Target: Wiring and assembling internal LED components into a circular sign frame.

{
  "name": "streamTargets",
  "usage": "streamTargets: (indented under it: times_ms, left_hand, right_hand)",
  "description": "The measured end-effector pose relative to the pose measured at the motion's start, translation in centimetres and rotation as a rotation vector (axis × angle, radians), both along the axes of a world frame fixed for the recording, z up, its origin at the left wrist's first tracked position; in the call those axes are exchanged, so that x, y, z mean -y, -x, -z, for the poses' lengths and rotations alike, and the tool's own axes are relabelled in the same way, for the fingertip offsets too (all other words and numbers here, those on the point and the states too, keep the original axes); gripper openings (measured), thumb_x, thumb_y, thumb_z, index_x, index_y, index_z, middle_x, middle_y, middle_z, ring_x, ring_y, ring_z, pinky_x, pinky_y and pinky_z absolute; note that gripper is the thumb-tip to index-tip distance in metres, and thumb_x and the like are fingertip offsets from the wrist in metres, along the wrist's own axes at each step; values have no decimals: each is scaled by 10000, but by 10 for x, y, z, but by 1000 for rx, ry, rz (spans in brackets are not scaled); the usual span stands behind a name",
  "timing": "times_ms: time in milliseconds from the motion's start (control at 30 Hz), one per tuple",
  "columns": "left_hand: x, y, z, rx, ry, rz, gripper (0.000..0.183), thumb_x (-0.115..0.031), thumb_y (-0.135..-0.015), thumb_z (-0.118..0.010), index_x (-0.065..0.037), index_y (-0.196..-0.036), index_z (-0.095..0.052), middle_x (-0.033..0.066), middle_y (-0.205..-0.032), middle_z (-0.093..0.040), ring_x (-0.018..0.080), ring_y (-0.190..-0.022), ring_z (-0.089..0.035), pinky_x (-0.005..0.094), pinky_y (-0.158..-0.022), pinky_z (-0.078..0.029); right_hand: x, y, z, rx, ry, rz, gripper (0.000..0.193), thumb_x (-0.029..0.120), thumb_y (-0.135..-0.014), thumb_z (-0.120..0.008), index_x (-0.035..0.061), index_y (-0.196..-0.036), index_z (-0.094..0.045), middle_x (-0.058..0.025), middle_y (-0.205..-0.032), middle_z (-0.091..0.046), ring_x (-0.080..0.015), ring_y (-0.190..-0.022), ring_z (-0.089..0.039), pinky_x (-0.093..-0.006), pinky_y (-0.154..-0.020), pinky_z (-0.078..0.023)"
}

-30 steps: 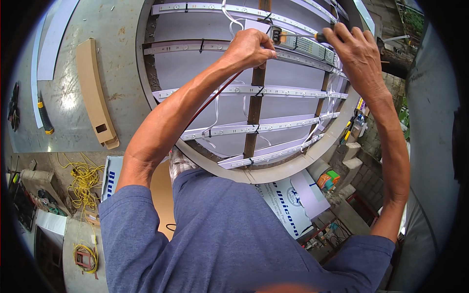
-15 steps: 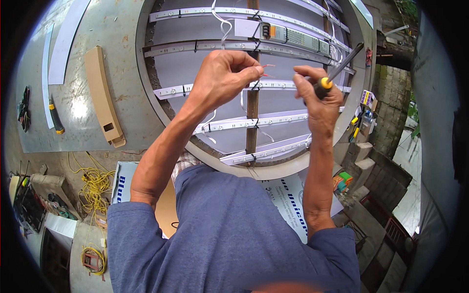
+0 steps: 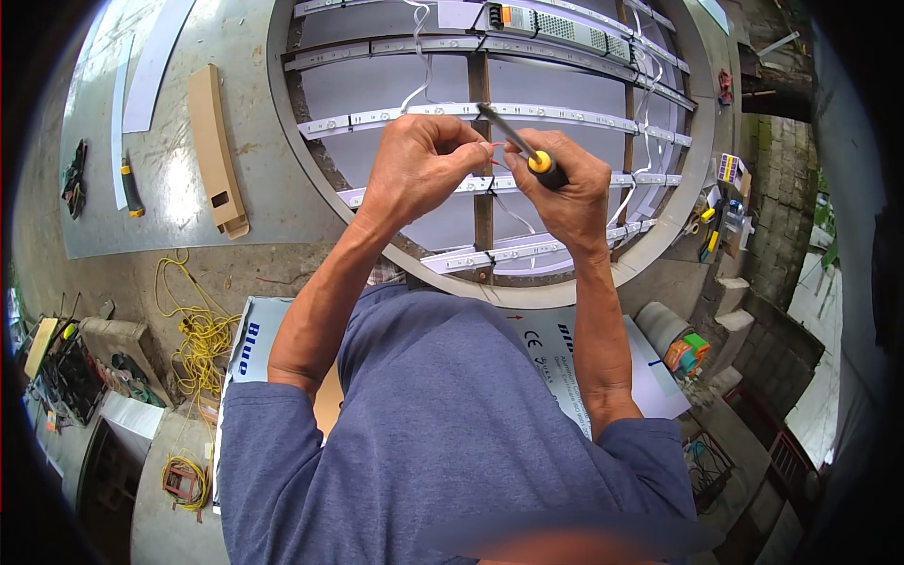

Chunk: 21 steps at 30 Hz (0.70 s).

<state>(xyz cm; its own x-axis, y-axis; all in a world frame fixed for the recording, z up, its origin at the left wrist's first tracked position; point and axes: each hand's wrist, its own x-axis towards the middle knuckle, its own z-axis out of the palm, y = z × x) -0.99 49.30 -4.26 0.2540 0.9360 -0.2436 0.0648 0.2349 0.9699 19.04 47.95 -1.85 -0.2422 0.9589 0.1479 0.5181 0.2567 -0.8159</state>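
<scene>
Thumb and forefinger of my left hand (image 3: pixel 414 174) pinch thin wires with red ends (image 3: pixel 496 162) above the round frame (image 3: pixel 322 174). My right hand (image 3: pixel 570 193) keeps a screwdriver (image 3: pixel 540 162) with a black and yellow handle in its palm, its shaft pointing up and left. The right thumb and forefinger meet close to the wire ends; whether they grip a wire is too small to tell. Beneath the hands, white LED strips (image 3: pixel 386 117) cross the frame on dark bars. A metal power supply (image 3: pixel 556 31) is mounted at its far side, with white cables (image 3: pixel 421 66) nearby.
On the metal table (image 3: pixel 282 212) to the left lie a long cardboard piece (image 3: pixel 209 132), a yellow-black cutter (image 3: pixel 131 188) and pale strips. Yellow cable (image 3: pixel 202 344) is heaped on the floor. Small tools (image 3: pixel 713 231) sit right of the frame.
My right hand has moved left to meet the left hand at the wire ends, and the screwdriver now tilts up-left instead of up-right. The whole view has shifted slightly.
</scene>
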Motion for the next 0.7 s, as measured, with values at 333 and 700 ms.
streamTargets:
  times_ms: [333, 700]
  left_hand:
    - [36, -19, -6, -53, 1, 29, 222, -201, -849, -725, -1, -931, -776, 88, -753, -736, 108, -665, -653, 256, -589, -515]
    - [68, -38, -14, 27, -105, 0, 229, -227, -866, -768, -42, -1000, -783, 92, -796, -757, 109, -682, -682, 241, -601, -541]
  right_hand:
    - [37, -20, -1, 5, -116, -1, 139, 42, -848, -760, 16, -980, -724, -54, -835, -717, -89, -696, -632, -241, -598, -498]
    - [69, -28, -10, -16, -149, 162, 185, 12, -755, -758, 68, -921, -698, -47, -788, -687, -153, -662, -656, -290, -589, -498]
